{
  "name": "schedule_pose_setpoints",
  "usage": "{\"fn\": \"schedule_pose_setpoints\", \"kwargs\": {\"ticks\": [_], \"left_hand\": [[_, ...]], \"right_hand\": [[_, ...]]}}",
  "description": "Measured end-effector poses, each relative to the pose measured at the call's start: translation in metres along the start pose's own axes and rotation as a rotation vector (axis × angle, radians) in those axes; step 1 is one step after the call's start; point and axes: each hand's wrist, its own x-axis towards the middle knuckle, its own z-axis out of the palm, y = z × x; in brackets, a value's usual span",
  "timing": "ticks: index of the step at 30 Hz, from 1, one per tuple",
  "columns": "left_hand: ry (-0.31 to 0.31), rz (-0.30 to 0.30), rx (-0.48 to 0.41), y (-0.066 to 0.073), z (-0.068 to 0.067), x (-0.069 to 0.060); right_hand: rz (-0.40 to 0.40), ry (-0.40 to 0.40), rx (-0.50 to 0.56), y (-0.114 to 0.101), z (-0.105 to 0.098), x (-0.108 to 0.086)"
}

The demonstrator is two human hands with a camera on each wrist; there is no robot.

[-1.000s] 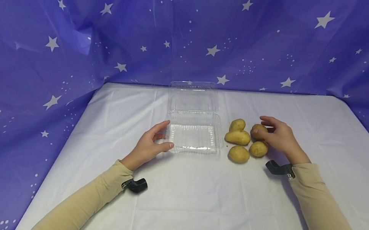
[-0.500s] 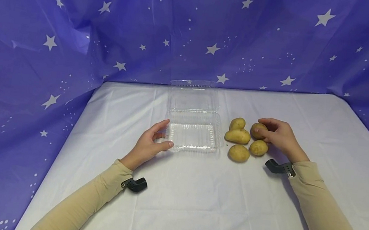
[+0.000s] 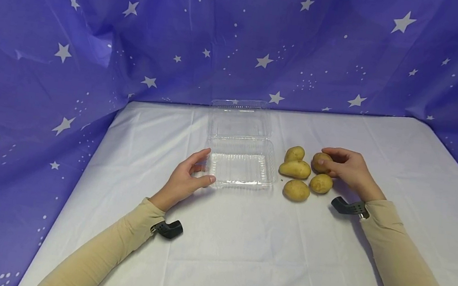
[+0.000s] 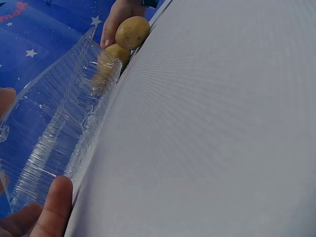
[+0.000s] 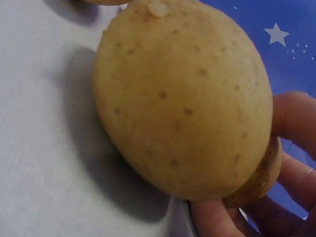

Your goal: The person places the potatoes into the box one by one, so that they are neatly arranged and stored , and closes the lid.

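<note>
A clear plastic clamshell box (image 3: 239,183) stands with its lid raised back, and nothing lies in it. My left hand (image 3: 183,178) holds its front left corner, the thumb against the front wall and the other fingers along the left side. To the right, my right hand (image 3: 349,170) grips the back right potato (image 3: 319,162) between thumb and fingers. In the right wrist view that potato (image 5: 259,182) is mostly hidden behind a nearer one (image 5: 185,98).
Other potatoes lie close by: a small one (image 3: 295,154), a long one (image 3: 296,169), a front one (image 3: 296,191) and a round one (image 3: 321,184). All rest on the white tablecloth (image 3: 233,248). A blue star-printed curtain (image 3: 242,35) hangs behind and to the left.
My right hand has closed in on the back right potato, its fingers now around it. The left hand and the box have stayed put.
</note>
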Motion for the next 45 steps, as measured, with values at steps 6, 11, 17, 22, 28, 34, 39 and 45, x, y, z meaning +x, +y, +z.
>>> {"fn": "schedule_pose_setpoints", "kwargs": {"ticks": [6, 11, 17, 22, 28, 34, 39, 45], "left_hand": [[-0.005, -0.005, -0.011, 0.001, 0.0, 0.0], [-0.004, -0.005, -0.009, 0.001, -0.001, -0.001], [-0.001, -0.008, 0.002, 0.0, 0.0, 0.0], [-0.009, -0.008, -0.029, 0.0, 0.001, -0.001], [-0.008, -0.004, -0.034, 0.0, 0.0, -0.001], [-0.016, -0.001, -0.023, 0.001, 0.001, 0.0], [-0.01, -0.013, 0.0, 0.002, 0.001, -0.001], [-0.002, -0.02, -0.004, 0.002, 0.001, -0.001]], "right_hand": [[0.02, -0.013, 0.087, 0.003, -0.001, 0.002], [0.009, -0.017, 0.12, 0.0, 0.0, -0.001], [-0.011, -0.023, 0.123, -0.005, 0.002, -0.004], [-0.024, -0.011, 0.151, -0.008, 0.004, -0.004], [-0.062, 0.005, 0.205, -0.015, 0.005, -0.003], [-0.118, -0.025, 0.345, -0.03, 0.01, -0.005], [-0.144, -0.048, 0.334, -0.045, 0.02, -0.006], [-0.201, -0.055, 0.237, -0.064, 0.038, -0.005]]}}
